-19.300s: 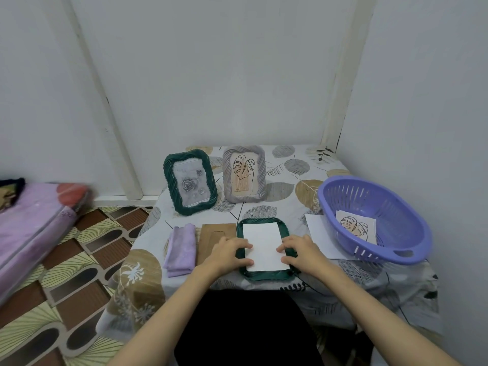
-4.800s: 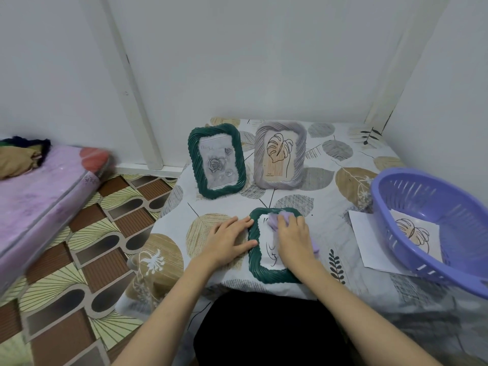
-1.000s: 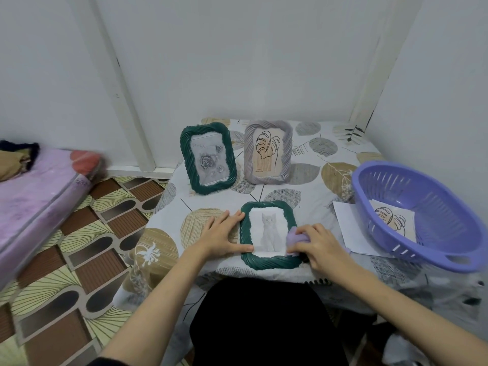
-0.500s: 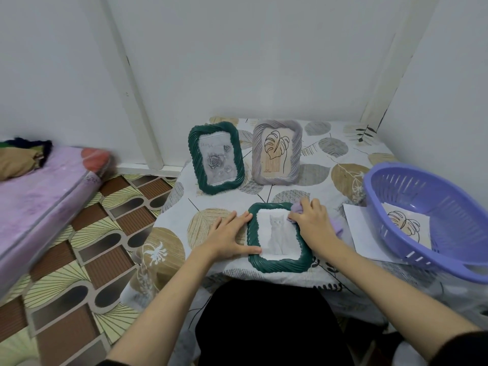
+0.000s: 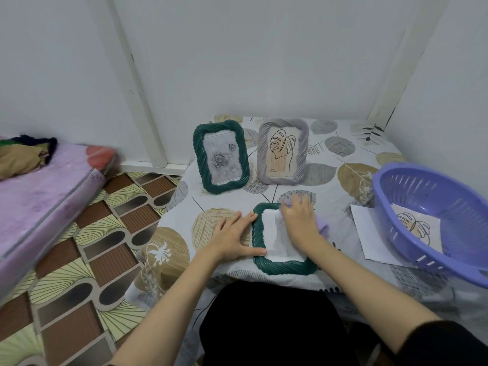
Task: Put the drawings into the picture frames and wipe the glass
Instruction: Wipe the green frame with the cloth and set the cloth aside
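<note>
my right hand (image 5: 299, 223) grips the purple cloth (image 5: 322, 226) on the glass of the flat green frame (image 5: 284, 265) at the table's near edge. my left hand (image 5: 233, 237), fingers flat, braces its left rail. two filled frames stand behind. one leaf drawing (image 5: 414, 229) remains in the purple basket (image 5: 433, 191); judged roughly three-quarters complete.

A leaf-print table (image 5: 330, 180) carries three frames (image 5: 284, 239), a basket (image 5: 433, 217), seemingly loose paper (image 5: 367, 233).
</note>
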